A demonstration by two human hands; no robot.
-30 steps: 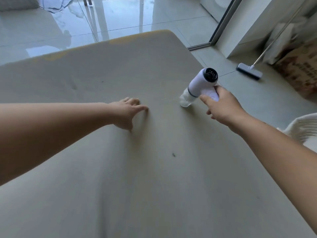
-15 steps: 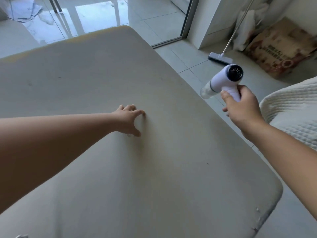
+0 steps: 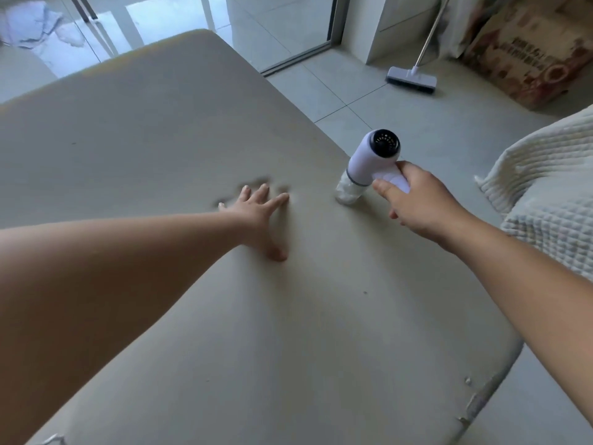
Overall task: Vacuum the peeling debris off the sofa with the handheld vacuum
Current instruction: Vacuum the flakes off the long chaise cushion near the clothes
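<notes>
The beige sofa cushion (image 3: 160,130) fills most of the head view. My left hand (image 3: 256,207) lies flat on it near the middle, fingers spread, pressing dents into the surface. My right hand (image 3: 417,200) grips the handle of the white handheld vacuum (image 3: 372,159). Its clear nozzle points down and touches the cushion close to the right edge, a hand's width from my left fingertips. A small dark speck of debris (image 3: 365,292) lies on the cushion below my right forearm. Peeling flakes (image 3: 471,403) show along the cushion's lower right edge.
Grey tiled floor (image 3: 369,101) runs to the right of the sofa. A floor brush (image 3: 411,79) on a long pole stands there, beside a printed cardboard box (image 3: 526,53). A white quilted cover (image 3: 545,194) lies at the right edge. A sliding glass door (image 3: 272,33) is behind.
The vacuum came down from the air beyond the sofa's edge and its nozzle now rests on the cushion. My left hand went from curled to flat with fingers spread.
</notes>
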